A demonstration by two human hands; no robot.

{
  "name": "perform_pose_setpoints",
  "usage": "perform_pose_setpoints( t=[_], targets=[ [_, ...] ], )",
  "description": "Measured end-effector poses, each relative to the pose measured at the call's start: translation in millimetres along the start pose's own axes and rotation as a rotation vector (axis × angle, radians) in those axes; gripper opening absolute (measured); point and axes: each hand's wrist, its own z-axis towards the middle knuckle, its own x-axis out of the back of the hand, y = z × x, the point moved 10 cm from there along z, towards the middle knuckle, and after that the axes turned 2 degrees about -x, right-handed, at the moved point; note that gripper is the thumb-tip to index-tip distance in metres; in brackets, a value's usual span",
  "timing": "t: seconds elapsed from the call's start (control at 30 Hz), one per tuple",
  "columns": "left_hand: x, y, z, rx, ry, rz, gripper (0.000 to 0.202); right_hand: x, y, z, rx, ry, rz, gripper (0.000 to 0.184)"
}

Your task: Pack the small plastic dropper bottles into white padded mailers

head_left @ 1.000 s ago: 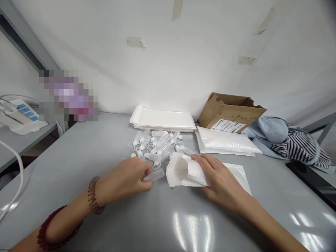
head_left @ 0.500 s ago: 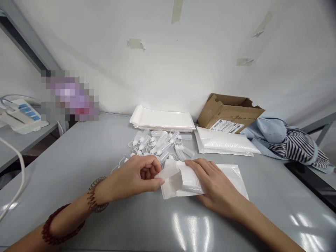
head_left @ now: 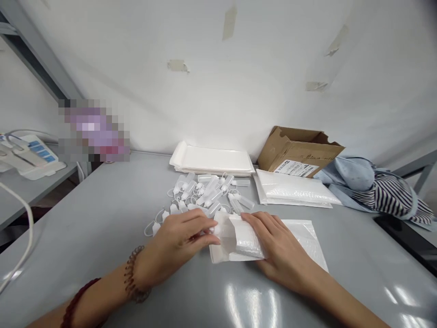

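Right hand [head_left: 280, 246], spread flat, pins a white padded envelope [head_left: 307, 232] to the grey counter [head_left: 102, 205] so its mouth gapes toward the left hand [head_left: 177, 237], fingers bunched, grip hidden.

Bright overhead light, table [head_left: 102, 218] glare, edges warped.

One head-worn view looks forward and down across the desk [head_left: 112, 209], close over the hands at frame bottom, facing the wall [head_left: 239, 91].

Table [head_left: 102, 214] grey; mailer [head_left: 246, 239] white; vials [head_left: 208, 193] clear-white; box [head_left: 297, 152] brown; cloth [head_left: 392, 193] blue, striped black-white; bracelet [head_left: 77, 303] dark red.
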Motion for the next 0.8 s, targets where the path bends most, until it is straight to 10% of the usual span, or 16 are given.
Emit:
perform_pose_setpoints(
  t=[0.2,0.43,0.57,0.73,0.8],
  targets=[
    [-11.1,20.4,-7.5,-0.101,0.071,-0.046,0.013,-0.1,-6.8,-3.0,0.033,0.024,0.005,0.07],
    [-39.9,32.6,-7.9,-0.138,-0.16,-0.189,0.025,-3.2,-18.5,-6.1,0.072,0.007,0.071,0.072],
    [-26.4,41.1,-6.3,-0.218,-0.134,-0.176,0.021,-1.3,-16.3,-5.6,0.061,0.012,0.064,0.069],
    [34.0,-14.8,6.7,0.055,0.122,0.113,0.011,17.0,-1.4,-3.8,0.023,0.118,0.007,0.063],
    [33.8,-41.5,9.7,0.165,0.013,0.212,0.016,22.8,3.5,-3.5,0.008,0.16,-0.02,0.062]
  ],
)
